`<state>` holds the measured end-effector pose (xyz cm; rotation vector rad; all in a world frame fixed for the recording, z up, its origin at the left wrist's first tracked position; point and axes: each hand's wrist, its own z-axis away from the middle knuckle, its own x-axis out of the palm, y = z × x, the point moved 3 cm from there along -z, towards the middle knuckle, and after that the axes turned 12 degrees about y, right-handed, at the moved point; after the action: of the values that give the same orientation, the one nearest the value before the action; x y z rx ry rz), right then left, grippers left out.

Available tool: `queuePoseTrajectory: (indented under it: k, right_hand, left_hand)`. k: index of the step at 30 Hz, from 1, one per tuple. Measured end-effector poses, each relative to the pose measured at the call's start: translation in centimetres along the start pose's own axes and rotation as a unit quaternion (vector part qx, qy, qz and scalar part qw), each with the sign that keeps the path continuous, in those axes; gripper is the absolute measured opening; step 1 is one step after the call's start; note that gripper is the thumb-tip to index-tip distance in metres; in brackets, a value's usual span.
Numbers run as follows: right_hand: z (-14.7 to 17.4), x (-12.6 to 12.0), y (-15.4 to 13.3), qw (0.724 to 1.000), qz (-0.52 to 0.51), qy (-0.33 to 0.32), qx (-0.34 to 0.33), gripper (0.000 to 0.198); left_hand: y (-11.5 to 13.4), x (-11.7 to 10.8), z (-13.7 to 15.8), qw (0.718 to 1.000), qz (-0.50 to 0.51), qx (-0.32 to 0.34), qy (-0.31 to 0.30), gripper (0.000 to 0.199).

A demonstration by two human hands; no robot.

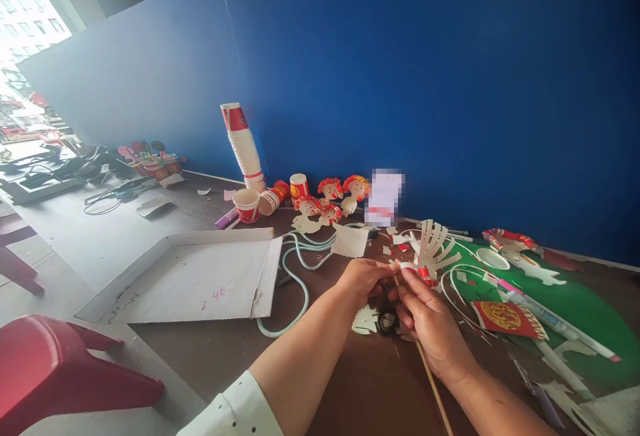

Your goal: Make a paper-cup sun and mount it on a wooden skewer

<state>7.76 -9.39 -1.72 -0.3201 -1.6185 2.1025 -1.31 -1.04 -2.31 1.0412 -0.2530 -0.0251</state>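
Observation:
A thin wooden stick (434, 383) slants up from the bottom edge to between my hands. My left hand (367, 279) is closed, its fingertips pinched at the stick's upper end beside a small white paper strip (408, 266). My right hand (433, 323) is closed around the stick, its thumb and forefinger near that strip. Just behind the right fingers is a paper cup cut into a white fringe (434, 239) with a red band; whether it is attached to the stick I cannot tell. Below the hands lie a dark roll of tape (387, 321) and a white paper cutout (365, 320), partly hidden.
A shallow white box (200, 283) lies left, with a pale cable (305, 296) beside it. A tall cup stack (245, 149) and red-fringed paper figures (330, 189) stand by the blue partition (400, 76). Scraps, a marker (565, 326) and a green sheet (595, 309) lie right.

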Motion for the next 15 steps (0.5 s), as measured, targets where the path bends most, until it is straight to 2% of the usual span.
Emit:
queuePoseTrajectory:
  k: [8,15]
  right_hand:
    - [0.22,0.36,0.22,0.997,-0.063,0.004,0.046,0.061]
    - [-0.30,0.47,0.79,0.996,-0.081,-0.014,0.045,0.049]
  left_hand:
    - [-0.27,0.08,-0.31,1.000,0.000,0.024,-0.019,0.042]
    - [-0.41,0.27,-0.52,1.000,0.007,0.018,0.008,0.037]
